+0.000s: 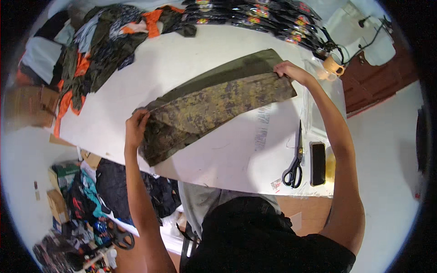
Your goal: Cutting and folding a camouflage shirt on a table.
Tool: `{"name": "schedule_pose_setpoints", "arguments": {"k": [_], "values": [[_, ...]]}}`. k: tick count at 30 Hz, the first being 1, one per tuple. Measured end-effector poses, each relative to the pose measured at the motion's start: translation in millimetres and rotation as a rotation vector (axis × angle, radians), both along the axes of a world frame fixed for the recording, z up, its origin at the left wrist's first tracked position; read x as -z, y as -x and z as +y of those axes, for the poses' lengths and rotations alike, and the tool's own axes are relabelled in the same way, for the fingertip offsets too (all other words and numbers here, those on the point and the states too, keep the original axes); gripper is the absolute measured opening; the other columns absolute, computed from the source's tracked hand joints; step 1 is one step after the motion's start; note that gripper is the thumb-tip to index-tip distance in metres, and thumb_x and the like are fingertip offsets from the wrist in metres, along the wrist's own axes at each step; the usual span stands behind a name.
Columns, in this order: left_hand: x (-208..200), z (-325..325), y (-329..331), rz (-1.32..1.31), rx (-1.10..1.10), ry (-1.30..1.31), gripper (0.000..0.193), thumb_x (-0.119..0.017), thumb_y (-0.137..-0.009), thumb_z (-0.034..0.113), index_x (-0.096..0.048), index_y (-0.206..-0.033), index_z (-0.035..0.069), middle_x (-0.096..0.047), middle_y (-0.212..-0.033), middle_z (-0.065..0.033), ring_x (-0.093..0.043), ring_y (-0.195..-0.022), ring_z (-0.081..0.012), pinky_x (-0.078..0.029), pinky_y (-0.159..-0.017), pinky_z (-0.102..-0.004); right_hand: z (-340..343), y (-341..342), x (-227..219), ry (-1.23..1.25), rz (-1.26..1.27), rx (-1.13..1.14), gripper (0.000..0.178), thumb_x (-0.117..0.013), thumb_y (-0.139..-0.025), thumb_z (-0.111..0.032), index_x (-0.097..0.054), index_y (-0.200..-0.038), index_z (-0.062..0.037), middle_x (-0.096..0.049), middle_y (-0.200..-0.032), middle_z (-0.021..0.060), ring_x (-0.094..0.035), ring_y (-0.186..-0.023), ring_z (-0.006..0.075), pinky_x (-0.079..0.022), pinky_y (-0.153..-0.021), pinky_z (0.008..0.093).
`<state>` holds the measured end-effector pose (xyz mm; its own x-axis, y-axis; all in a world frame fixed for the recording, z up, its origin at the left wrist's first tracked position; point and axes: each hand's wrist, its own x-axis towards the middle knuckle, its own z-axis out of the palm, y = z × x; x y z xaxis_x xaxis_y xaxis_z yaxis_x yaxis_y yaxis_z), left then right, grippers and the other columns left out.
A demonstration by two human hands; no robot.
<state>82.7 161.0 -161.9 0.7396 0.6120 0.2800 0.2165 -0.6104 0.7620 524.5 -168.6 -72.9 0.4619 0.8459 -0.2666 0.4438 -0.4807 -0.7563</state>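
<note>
A long folded piece of camouflage fabric (218,102) stretches slantwise over the white table, its patterned side toward me and a plain olive strip along its far edge. My left hand (136,128) pinches the fabric at its left end. At the right end, my right hand (291,72) grips the upper corner between thumb and fingers. The cloth hangs fairly straight between both hands, with some creases near the left one. Whether it is lifted off the table or rests on it, I cannot tell.
On the white table (218,164), black scissors (295,166) and a dark phone (317,164) lie at the near right. Garments in green, grey and orange (98,50) are heaped at far left. Packaged black items (255,18) stand stacked behind. A mug (334,64) sits far right.
</note>
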Motion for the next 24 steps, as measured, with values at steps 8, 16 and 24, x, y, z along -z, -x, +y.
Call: {"name": "schedule_pose_setpoints", "arguments": {"k": [8, 16, 24], "values": [[-0.7, 11.9, -18.1, 0.118, 0.054, 0.172, 0.018, -0.062, -0.089, 0.013, -0.061, -0.090, -0.004, -0.054, -0.071, -0.0011, -0.044, -0.067, -0.0079, -0.040, -0.060, -0.0243, 11.9, -87.6, 26.4, -0.082, -0.071, 0.105, 0.023, -0.064, -0.073, -0.017, -0.068, -0.092, -0.0051, -0.065, -0.090, 0.0037, -0.057, -0.085, 0.0144, -0.043, -0.081, 0.0275], [-7.0, 9.3, -36.7, 0.290, -0.027, 0.057, 0.020, -0.068, -0.084, 0.015, -0.063, -0.080, -0.003, -0.053, -0.059, -0.0030, -0.045, -0.058, -0.0100, -0.039, -0.054, -0.0267, 9.4, -155.4, 102.2, -0.146, -0.226, 0.285, 0.037, -0.076, -0.069, -0.020, -0.066, -0.102, -0.0062, -0.068, -0.089, 0.0071, -0.063, -0.080, 0.0169, -0.049, -0.073, 0.0300], [7.0, 14.3, -37.3, 0.219, -0.045, -0.301, 0.020, -0.072, -0.078, 0.014, -0.060, -0.071, -0.001, -0.055, -0.058, -0.0130, -0.049, -0.052, -0.0277, -0.038, -0.052, -0.0377, 11.4, -132.1, 121.7, -0.118, -0.482, 0.458, 0.048, -0.073, -0.074, -0.043, -0.065, -0.102, -0.0042, -0.067, -0.083, 0.0107, -0.064, -0.077, 0.0180, -0.050, -0.071, 0.0321]]}}
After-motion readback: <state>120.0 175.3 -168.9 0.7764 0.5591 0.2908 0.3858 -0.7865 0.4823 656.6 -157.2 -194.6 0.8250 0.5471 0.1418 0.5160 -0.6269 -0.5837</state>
